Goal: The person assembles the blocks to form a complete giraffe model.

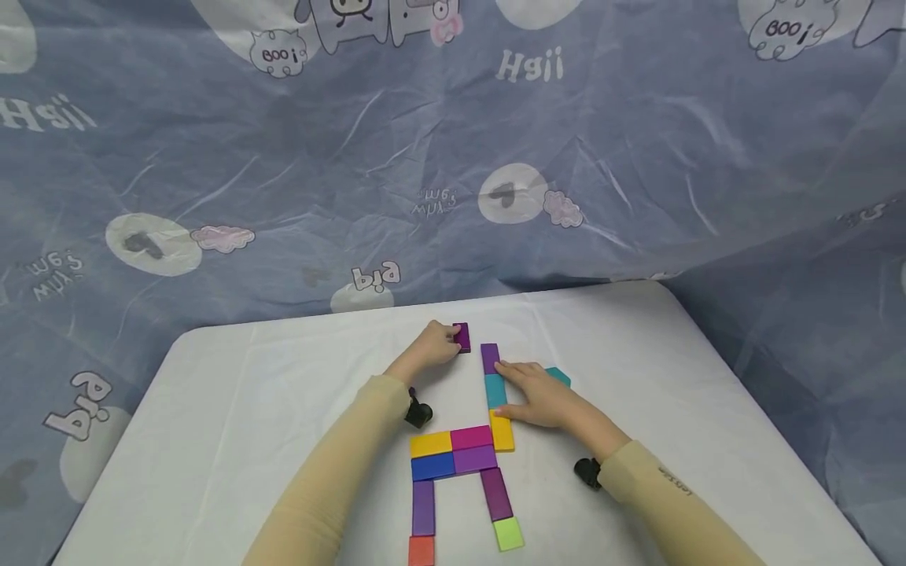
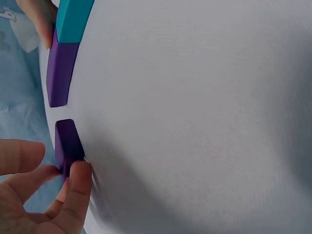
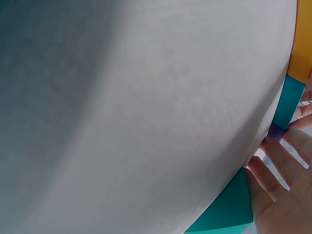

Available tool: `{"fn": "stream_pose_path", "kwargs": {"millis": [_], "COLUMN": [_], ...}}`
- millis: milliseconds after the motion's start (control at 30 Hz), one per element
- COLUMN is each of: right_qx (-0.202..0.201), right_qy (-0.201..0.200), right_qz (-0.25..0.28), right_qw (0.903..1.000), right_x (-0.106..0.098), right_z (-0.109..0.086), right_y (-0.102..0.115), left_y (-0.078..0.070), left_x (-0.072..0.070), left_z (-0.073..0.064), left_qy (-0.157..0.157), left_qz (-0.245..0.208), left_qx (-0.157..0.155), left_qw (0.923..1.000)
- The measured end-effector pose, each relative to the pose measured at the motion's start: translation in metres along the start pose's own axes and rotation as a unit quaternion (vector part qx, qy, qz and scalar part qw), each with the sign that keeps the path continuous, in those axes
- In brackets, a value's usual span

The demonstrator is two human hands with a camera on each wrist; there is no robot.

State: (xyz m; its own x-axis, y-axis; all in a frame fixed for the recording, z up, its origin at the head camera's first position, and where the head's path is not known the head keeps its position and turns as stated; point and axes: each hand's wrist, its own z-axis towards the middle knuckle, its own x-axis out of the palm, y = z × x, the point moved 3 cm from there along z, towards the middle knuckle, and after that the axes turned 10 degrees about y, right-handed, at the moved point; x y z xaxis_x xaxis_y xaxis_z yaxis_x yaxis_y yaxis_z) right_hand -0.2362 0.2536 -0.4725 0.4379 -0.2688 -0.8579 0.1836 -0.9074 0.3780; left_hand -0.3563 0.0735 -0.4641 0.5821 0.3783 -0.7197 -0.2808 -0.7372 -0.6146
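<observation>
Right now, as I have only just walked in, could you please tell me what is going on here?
A person is laying out flat coloured blocks on a white table. The left hand pinches a dark purple rectangular block, apart from the others. The right hand's fingertips touch a column of purple, teal and yellow rectangular blocks. Nearer the person, two short rows of coloured blocks meet two block legs. An angular teal block sits beside the right hand.
</observation>
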Motion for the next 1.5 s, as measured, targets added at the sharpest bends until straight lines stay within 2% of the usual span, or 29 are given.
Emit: {"fn": "stream_pose_path", "kwargs": {"millis": [167,300,567,800,1033,1200,1500], "right_qx": [-0.012,-0.017,-0.011,-0.011,-0.025,-0.029,-0.021], "right_qy": [-0.007,-0.014,-0.009,-0.009,-0.013,-0.015,-0.01], "right_qz": [0.004,-0.001,0.0,-0.002,-0.003,-0.002,-0.007], "right_qw": [0.9999,0.9998,0.9999,0.9999,0.9996,0.9995,0.9997], "right_x": [0.001,0.001,0.0,0.0,-0.001,-0.002,-0.001], "right_z": [-0.001,-0.002,-0.002,-0.001,-0.002,-0.003,-0.001], "right_y": [0.0,0.001,0.001,0.0,0.0,0.002,0.001], "left_y": [-0.004,-0.008,-0.013,-0.015,-0.018,-0.019,-0.021], "left_x": [0.004,0.005,0.011,0.015,0.02,0.024,0.025], "left_z": [0.002,0.005,0.013,0.011,0.014,0.016,0.014], "left_qy": [0.02,0.025,0.028,0.025,0.027,0.03,0.037], "left_qz": [-0.017,-0.03,0.021,-0.018,0.024,0.032,0.08], "left_qx": [-0.009,-0.005,0.001,0.02,0.052,0.054,0.066], "left_qw": [0.9996,0.9992,0.9994,0.9993,0.998,0.9976,0.994]}}
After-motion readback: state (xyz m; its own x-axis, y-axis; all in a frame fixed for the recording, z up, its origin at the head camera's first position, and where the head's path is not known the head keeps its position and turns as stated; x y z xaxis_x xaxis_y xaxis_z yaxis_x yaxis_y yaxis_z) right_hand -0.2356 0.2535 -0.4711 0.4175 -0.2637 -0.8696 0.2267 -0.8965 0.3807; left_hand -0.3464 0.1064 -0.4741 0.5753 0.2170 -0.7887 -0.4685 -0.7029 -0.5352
